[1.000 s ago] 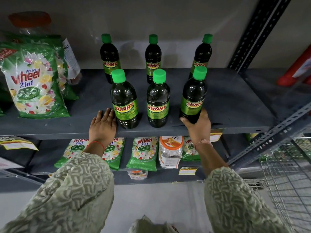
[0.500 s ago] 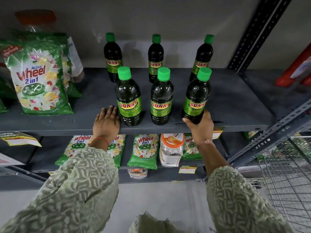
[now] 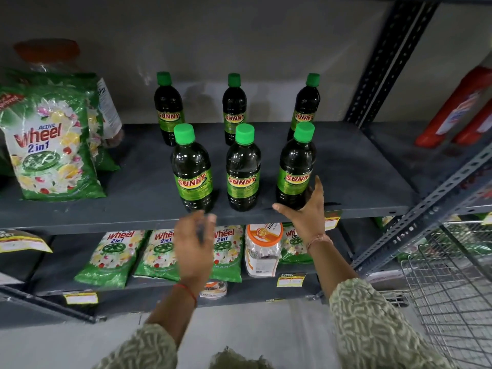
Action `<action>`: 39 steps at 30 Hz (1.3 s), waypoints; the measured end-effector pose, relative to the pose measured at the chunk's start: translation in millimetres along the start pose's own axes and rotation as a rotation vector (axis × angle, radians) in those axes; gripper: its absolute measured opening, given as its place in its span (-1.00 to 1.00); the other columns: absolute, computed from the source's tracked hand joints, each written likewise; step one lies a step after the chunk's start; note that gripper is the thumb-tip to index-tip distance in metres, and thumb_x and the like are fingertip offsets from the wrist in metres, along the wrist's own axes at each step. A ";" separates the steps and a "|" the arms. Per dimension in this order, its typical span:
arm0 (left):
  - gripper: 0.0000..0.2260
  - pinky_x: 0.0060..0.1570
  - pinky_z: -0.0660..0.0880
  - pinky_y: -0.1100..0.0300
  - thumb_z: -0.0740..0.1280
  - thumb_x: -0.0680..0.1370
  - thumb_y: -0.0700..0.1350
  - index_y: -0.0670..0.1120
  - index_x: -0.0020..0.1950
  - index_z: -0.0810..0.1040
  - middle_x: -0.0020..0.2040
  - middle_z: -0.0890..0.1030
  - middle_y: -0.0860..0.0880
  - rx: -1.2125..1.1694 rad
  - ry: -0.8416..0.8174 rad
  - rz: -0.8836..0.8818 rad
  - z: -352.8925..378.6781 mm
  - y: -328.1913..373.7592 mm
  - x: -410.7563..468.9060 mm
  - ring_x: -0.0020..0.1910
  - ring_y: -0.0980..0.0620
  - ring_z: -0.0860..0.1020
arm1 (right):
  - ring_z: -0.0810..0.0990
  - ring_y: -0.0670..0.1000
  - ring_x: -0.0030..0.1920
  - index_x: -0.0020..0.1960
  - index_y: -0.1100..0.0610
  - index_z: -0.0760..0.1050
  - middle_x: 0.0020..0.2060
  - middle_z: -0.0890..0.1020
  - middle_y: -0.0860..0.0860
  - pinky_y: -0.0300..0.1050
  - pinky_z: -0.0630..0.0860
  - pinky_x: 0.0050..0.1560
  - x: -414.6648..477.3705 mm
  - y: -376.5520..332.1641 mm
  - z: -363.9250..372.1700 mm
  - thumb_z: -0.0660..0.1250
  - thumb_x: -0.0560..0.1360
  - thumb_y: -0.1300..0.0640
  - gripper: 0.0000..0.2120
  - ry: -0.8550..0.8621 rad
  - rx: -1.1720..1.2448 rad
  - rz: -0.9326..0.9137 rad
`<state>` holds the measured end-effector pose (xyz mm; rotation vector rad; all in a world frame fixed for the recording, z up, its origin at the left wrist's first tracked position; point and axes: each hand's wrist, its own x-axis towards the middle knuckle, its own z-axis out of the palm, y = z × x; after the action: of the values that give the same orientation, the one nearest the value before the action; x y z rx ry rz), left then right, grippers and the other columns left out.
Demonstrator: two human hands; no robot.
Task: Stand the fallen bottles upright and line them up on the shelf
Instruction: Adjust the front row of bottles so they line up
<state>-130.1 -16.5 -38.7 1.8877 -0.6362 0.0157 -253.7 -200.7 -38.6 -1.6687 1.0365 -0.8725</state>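
Observation:
Several dark bottles with green caps and "SUNNY" labels stand upright on the grey shelf [image 3: 351,166] in two rows of three. The front row holds a left bottle [image 3: 192,169], a middle bottle [image 3: 242,169] and a right bottle [image 3: 295,169]. The back row holds bottles at left [image 3: 168,110], middle [image 3: 233,110] and right [image 3: 305,107]. My right hand [image 3: 306,213] is spread open just in front of the front right bottle's base, not gripping it. My left hand [image 3: 195,245] hovers, blurred, below the shelf edge under the front left bottle, holding nothing.
Green "Wheel" detergent bags [image 3: 53,145] lean at the shelf's left. More bags and an orange-lidded jar [image 3: 262,249] sit on the lower shelf. Red containers [image 3: 458,110] stand at right beyond the slotted upright [image 3: 383,62]. A wire basket [image 3: 452,294] is at lower right.
My right hand has let go of the front right bottle and opened. My left hand has lifted off the shelf and moved right and back toward me.

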 end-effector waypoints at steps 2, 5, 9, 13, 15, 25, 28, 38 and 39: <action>-0.40 0.26 0.45 -0.08 0.32 0.42 0.17 -0.21 0.31 0.42 0.26 0.53 -0.23 -0.012 -0.167 -0.031 24.8 14.9 -12.9 0.25 -0.18 0.49 | 0.36 0.05 0.36 0.44 0.10 0.10 0.37 0.35 0.08 -0.01 0.35 0.35 4.0 -1.9 -1.0 0.60 0.17 0.11 -0.01 -0.003 -0.057 -0.030; -0.22 0.44 0.16 0.12 0.48 0.38 -0.08 -0.20 0.47 0.15 0.48 0.25 -0.20 -0.050 -0.164 -0.080 53.8 31.6 1.7 0.48 -0.13 0.22 | 0.46 0.12 0.25 0.33 0.18 0.25 0.22 0.48 0.14 -0.05 0.42 0.22 6.0 -2.5 -2.2 0.57 0.22 0.14 -0.21 0.034 -0.168 -0.079; -0.28 0.34 0.37 0.06 0.56 0.26 -0.17 -0.19 0.35 0.32 0.30 0.50 -0.20 -0.111 -0.166 -0.155 74.7 28.1 32.9 0.30 -0.15 0.45 | 0.50 0.15 0.19 0.29 0.21 0.30 0.16 0.52 0.17 -0.14 0.39 0.08 7.5 1.7 -6.2 0.54 0.27 0.12 -0.31 0.039 -0.223 -0.099; -0.44 0.14 0.43 0.15 0.56 0.27 -0.17 -0.20 0.21 0.46 0.14 0.61 -0.20 -0.038 -0.162 -0.146 80.4 26.9 40.6 0.15 -0.15 0.55 | 0.52 0.17 0.17 0.27 0.21 0.32 0.15 0.55 0.18 -0.12 0.41 0.05 12.3 6.8 -22.4 0.54 0.27 0.11 -0.33 0.063 -0.234 -0.094; -0.46 0.12 0.45 0.14 0.56 0.27 -0.15 -0.21 0.18 0.48 0.12 0.61 -0.20 -0.032 -0.172 -0.138 87.9 30.8 39.1 0.13 -0.14 0.55 | 0.53 0.19 0.15 0.26 0.21 0.33 0.14 0.56 0.19 -0.06 0.45 0.06 15.7 11.4 -38.2 0.54 0.27 0.11 -0.34 0.100 -0.243 -0.079; -0.53 0.00 0.41 0.19 0.56 0.28 -0.15 -0.22 0.11 0.50 0.09 0.62 -0.20 -0.055 -0.158 -0.128 110.1 43.3 30.0 0.05 -0.07 0.55 | 0.55 0.20 0.12 0.23 0.22 0.35 0.10 0.59 0.20 -0.07 0.47 0.03 33.0 29.4 -85.8 0.56 0.25 0.10 -0.35 0.141 -0.247 -0.035; -0.53 0.00 0.42 0.18 0.55 0.28 -0.14 -0.21 0.11 0.50 0.09 0.62 -0.19 -0.055 -0.175 -0.121 107.9 46.3 29.4 0.06 -0.07 0.55 | 0.53 0.19 0.17 0.26 0.21 0.32 0.14 0.56 0.19 -0.12 0.42 0.05 34.2 28.8 -86.6 0.56 0.24 0.11 -0.31 0.099 -0.248 -0.020; -0.16 0.31 0.27 -0.13 0.54 0.24 0.01 -0.33 0.35 0.26 0.32 0.29 -0.40 0.066 0.291 -0.151 46.2 3.8 -1.0 0.32 -0.36 0.27 | 0.37 0.14 0.32 0.38 0.10 0.22 0.34 0.28 0.13 0.07 0.40 0.33 -37.8 3.0 -12.3 0.48 0.32 -0.05 -0.26 -0.076 -0.168 -0.290; -0.11 0.38 0.21 -0.13 0.56 0.24 -0.02 -0.32 0.40 0.20 0.38 0.24 -0.39 0.070 0.310 -0.194 39.4 0.5 7.7 0.39 -0.35 0.22 | 0.32 0.13 0.36 0.41 0.11 0.17 0.38 0.25 0.13 0.06 0.36 0.37 -26.9 -4.1 -2.0 0.52 0.28 -0.02 -0.16 -0.171 -0.153 -0.223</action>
<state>-134.8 -54.0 -52.0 1.9551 -0.2428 0.2038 -264.8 -175.8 -36.4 -1.9800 0.8279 -0.7912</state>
